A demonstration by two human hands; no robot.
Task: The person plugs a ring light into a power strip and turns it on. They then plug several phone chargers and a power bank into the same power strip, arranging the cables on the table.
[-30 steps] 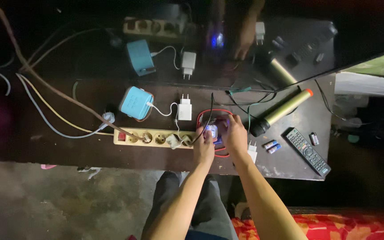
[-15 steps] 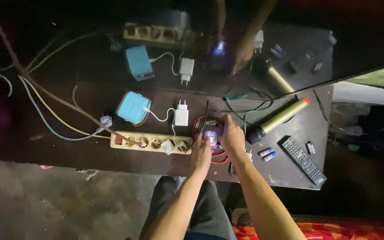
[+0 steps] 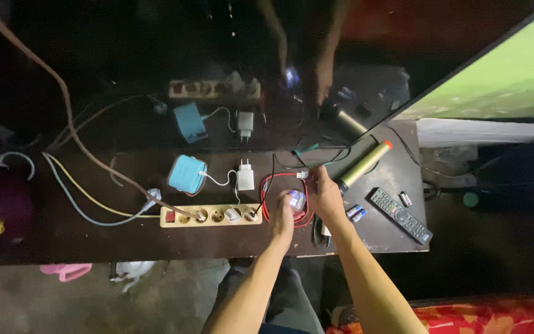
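Observation:
My left hand (image 3: 282, 216) holds a small glowing bluish-white device (image 3: 296, 200) on the dark table (image 3: 94, 238), just right of the beige power strip (image 3: 210, 215). My right hand (image 3: 324, 192) pinches a small white plug on a wire (image 3: 305, 175) above the device. Red and black wires (image 3: 269, 185) loop around both hands. A mirror-like panel at the back repeats the hands and objects.
A blue box-shaped gadget (image 3: 187, 174) with a white cable and a white charger (image 3: 245, 178) lie above the strip. To the right are a gold cylinder with an orange tip (image 3: 363, 164), two small batteries (image 3: 355, 213) and a remote control (image 3: 399, 215). Loose cables trail left.
The view has pulled back and tilted up. My right hand has lifted from the glowing device to a white plug above it; my left hand stays at the device.

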